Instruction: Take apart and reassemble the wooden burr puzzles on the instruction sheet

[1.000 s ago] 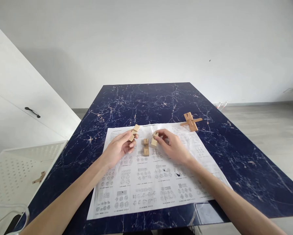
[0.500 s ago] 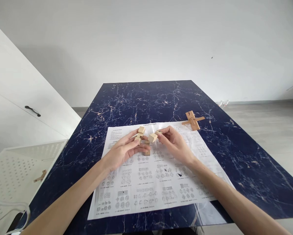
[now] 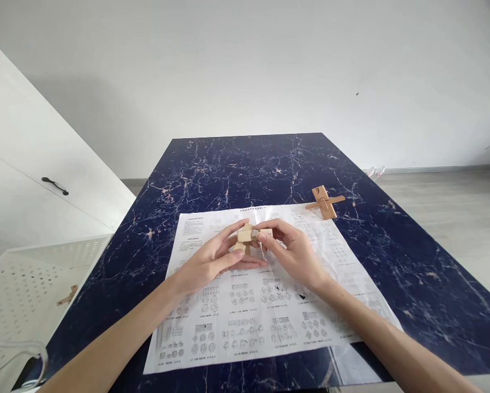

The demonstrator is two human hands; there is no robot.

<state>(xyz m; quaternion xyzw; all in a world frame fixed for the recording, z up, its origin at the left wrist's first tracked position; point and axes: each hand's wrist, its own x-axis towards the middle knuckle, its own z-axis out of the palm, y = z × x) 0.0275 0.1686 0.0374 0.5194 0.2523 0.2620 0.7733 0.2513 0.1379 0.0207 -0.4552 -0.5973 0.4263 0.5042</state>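
Observation:
My left hand (image 3: 212,259) is closed around pale wooden puzzle blocks (image 3: 244,236), its fingers spread behind and below them. My right hand (image 3: 296,252) pinches another pale wooden puzzle piece (image 3: 266,233) between thumb and fingers. This piece meets the blocks in the left hand; whether they interlock I cannot tell. Fingers hide part of the blocks. Both hands are over a creased instruction sheet (image 3: 286,322) printed with small diagrams and text.
A darker wooden cross-shaped piece (image 3: 324,203) with a black mark lies at the sheet's far right corner. The sheet rests on a dark blue marbled table (image 3: 245,169). Left of it stands a white perforated bin (image 3: 24,278) with a wooden piece (image 3: 67,295) in it.
My right hand's piece has come against the blocks in my left hand, where a gap showed before. The left-hand blocks have been turned and moved slightly right.

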